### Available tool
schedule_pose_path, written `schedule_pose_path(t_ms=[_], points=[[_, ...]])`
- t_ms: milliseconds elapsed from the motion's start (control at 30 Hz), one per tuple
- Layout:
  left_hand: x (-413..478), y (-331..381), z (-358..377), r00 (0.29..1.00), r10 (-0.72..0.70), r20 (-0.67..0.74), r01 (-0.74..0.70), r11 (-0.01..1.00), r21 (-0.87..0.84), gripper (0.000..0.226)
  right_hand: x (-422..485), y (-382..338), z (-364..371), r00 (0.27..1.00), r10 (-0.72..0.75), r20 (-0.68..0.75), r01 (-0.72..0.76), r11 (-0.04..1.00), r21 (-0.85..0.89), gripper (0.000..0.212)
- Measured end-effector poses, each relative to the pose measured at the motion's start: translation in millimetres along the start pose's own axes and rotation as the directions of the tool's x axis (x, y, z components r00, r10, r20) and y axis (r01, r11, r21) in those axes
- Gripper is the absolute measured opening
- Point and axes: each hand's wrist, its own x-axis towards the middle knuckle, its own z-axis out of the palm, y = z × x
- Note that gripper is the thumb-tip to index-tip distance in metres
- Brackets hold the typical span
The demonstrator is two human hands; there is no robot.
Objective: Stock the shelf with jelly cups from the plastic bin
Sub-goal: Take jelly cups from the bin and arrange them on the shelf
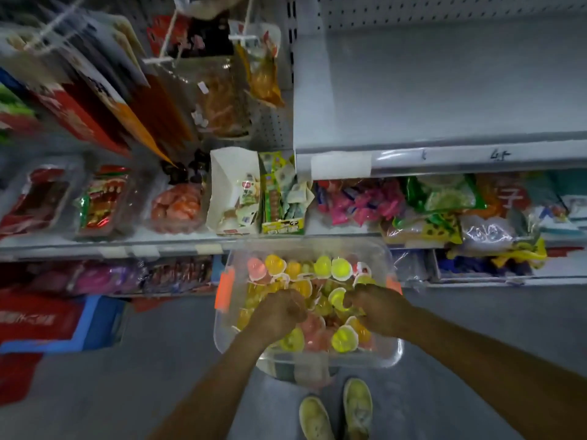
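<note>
Our bin (pixel 391 355) of jelly cups (pixel 341 268) sits at 6 o'clock, the bare shelf (pixel 444 90) at 1. Our right hand (pixel 378 309) curls round some of them. Our left hand (pixel 279 312) is fisted, and we cannot tell whether it holds any. Overfull fists could spill cups onto the floor (pixel 127 392) on the lift.

The upper right shelf (pixel 444 90) shows bare board from its front rail (pixel 476 158) to the pegboard back (pixel 444 11), open to reach from above the plastic bin (pixel 220 331). Hanging packets (pixel 222 100) crowd its left side; snack bags (pixel 428 204) pack the shelf beneath.
</note>
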Motion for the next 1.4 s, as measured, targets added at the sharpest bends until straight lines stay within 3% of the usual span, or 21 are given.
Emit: schedule_pose_path(t_ms=[167, 233, 333, 533, 600, 700, 800, 900, 1000, 1100, 1200, 1400], points=[[52.1, -27.7, 58.7, 0.963, -0.268, 0.011, 0.264, 0.956, 0.131, 0.056, 40.2, 3.3, 66.1, 0.981, -0.157, 0.115, 0.183, 0.942, -0.282, 0.049], [67.9, -38.1, 76.7, 0.933, -0.360, -0.032, 0.354, 0.893, 0.279, 0.072, 53.8, 7.0, 88.9, 0.967, -0.217, 0.133, 0.249, 0.916, -0.316, 0.049], [86.0, -45.5, 94.9, 0.908, -0.411, -0.077, 0.411, 0.845, 0.343, 0.086, 66.4, 12.9, 111.7, 0.962, -0.222, 0.156, 0.264, 0.899, -0.349, 0.058], [100.5, -42.0, 104.5, 0.896, -0.417, -0.154, 0.445, 0.847, 0.292, 0.072, 73.7, 17.7, 117.5, 0.957, -0.235, 0.168, 0.280, 0.901, -0.333, 0.065], [102.0, -43.0, 101.4, 0.899, -0.402, -0.176, 0.434, 0.873, 0.223, 0.061, 71.3, 17.4, 110.0, 0.966, -0.211, 0.152, 0.246, 0.929, -0.276, 0.063], [104.8, -47.5, 96.1, 0.920, -0.363, -0.148, 0.382, 0.915, 0.132, 0.052, 61.8, 16.6, 92.5, 0.990, -0.123, 0.076, 0.128, 0.990, -0.059, 0.062], [100.7, -47.5, 96.5, 0.944, -0.323, -0.067, 0.330, 0.931, 0.154, 0.046, 51.6, 16.4, 78.1, 0.999, -0.035, 0.017, 0.034, 0.998, 0.061, 0.057], [104.7, -49.1, 107.0, 0.953, -0.297, -0.054, 0.299, 0.903, 0.307, 0.063, 48.8, 18.5, 73.5, 1.000, -0.001, -0.015, 0.001, 0.999, 0.036, 0.054], [110.1, -55.7, 116.9, 0.961, -0.273, -0.040, 0.270, 0.903, 0.333, 0.076, 46.5, 22.5, 76.6, 0.999, 0.044, -0.027, -0.043, 0.998, 0.046, 0.055], [105.3, -60.1, 119.3, 0.972, -0.231, -0.035, 0.233, 0.950, 0.208, 0.074, 40.4, 24.2, 84.1, 0.995, 0.099, -0.022, -0.096, 0.990, 0.102, 0.059], [97.1, -55.4, 117.6, 0.985, -0.167, -0.050, 0.170, 0.982, 0.082, 0.058, 33.8, 21.2, 86.8, 0.988, 0.152, 0.007, -0.148, 0.949, 0.277, 0.059], [62.1, -28.1, 97.4, 0.982, -0.057, -0.183, 0.009, 0.967, -0.254, 0.041, 5.4, 10.5, 48.6, 0.967, 0.246, -0.070, -0.182, 0.854, 0.487, 0.063]])
